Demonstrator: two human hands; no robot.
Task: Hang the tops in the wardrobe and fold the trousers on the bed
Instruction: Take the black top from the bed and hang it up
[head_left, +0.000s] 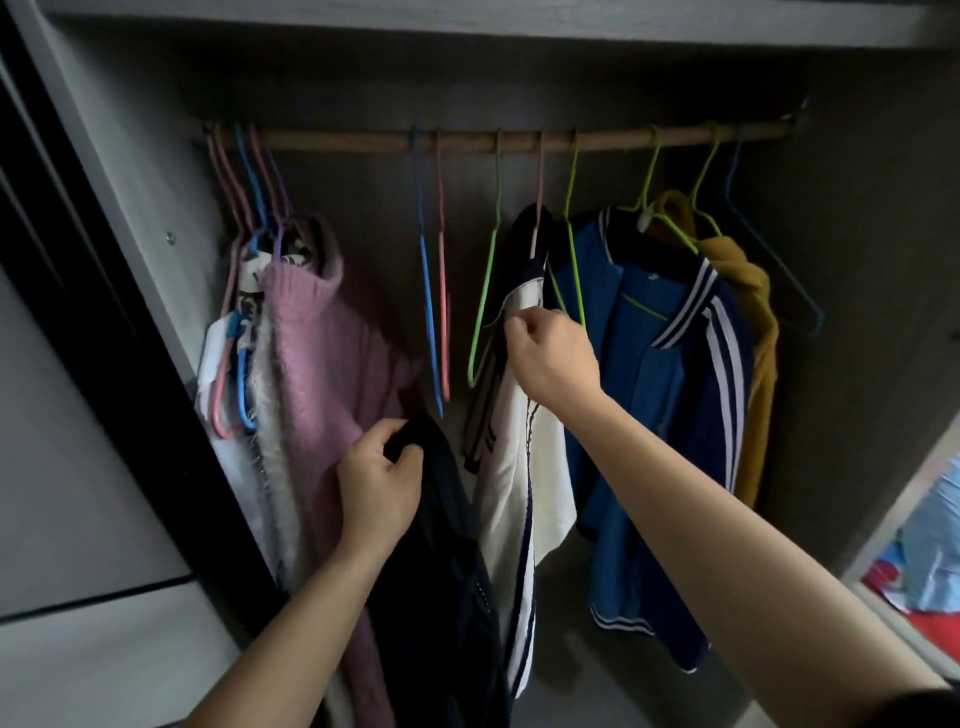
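Note:
Inside the wardrobe a wooden rail (363, 141) carries several coloured hangers. My right hand (550, 358) pinches the edge of a white top with dark trim (524, 499) that hangs from a pink hanger (537, 223). My left hand (382, 480) grips a black garment (452, 587) that hangs down in front of me. Next to the white top, an empty green hanger (483, 301) hangs on the rail. A blue jacket with white stripes (660, 415) and a mustard top (753, 332) hang to the right. A pink sweater (322, 364) hangs at the left.
Empty blue and pink hangers (434, 291) hang in the gap between the pink sweater and the white top. An empty blue hanger (779, 270) hangs at the far right. The wardrobe's side panel (119, 218) stands left. Red and blue fabric (930, 551) lies at the lower right.

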